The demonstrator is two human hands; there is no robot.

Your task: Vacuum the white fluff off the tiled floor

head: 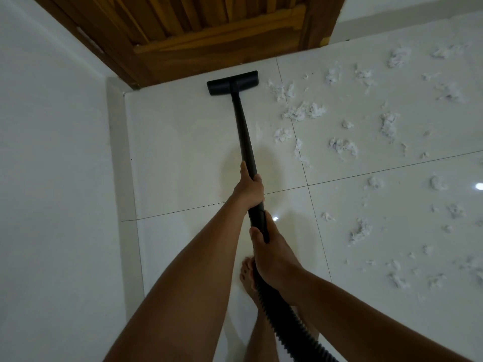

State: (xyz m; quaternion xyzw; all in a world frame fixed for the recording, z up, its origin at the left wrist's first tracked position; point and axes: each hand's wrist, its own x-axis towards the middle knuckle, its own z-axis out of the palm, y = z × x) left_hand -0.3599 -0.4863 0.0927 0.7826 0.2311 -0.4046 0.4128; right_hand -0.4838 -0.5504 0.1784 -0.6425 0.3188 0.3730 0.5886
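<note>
With the vacuum wand gripped in the curled fingers of left hand and right hand, the white fluff, scattered right of them on the tiled floor, could be shoved aside by a hasty nozzle sweep.

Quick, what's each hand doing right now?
Left hand: closed around the black vacuum wand, partway up it.
Right hand: closed around the wand's near end, where the ribbed hose begins.
</note>
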